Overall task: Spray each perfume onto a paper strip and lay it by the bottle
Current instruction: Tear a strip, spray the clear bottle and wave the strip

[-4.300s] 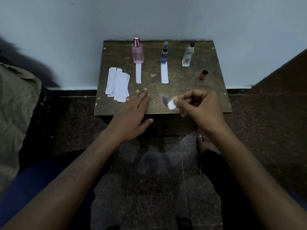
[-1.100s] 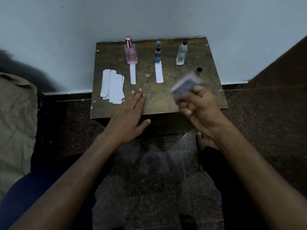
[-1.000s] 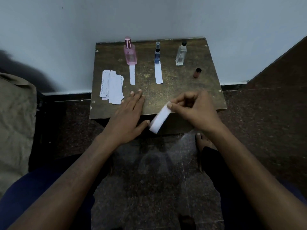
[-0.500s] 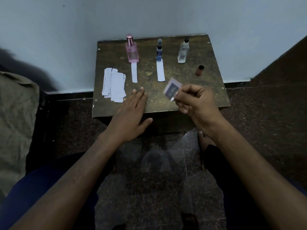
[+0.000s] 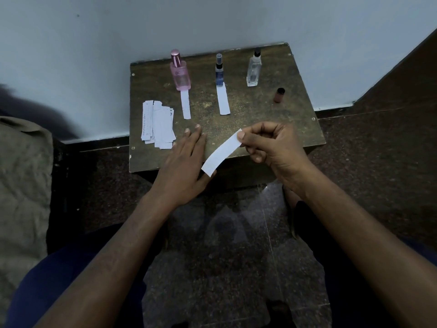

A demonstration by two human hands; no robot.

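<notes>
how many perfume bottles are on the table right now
3, in a row along the back of the table: a pink bottle at the left, a small blue bottle in the middle, a clear bottle at the right. A loose brown cap stands near it.

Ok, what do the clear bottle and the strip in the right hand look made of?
Clear bottle: glass or hard clear plastic, glossy; the tabletop shows through it. I cannot tell which. Strip: thin matte white paper; it bows under its own weight where the right hand pinches one end.

Right hand (image 5: pixel 272 145) pinching paper strip (image 5: pixel 222 151) (curved), left hand (image 5: pixel 184 159) flat
</notes>
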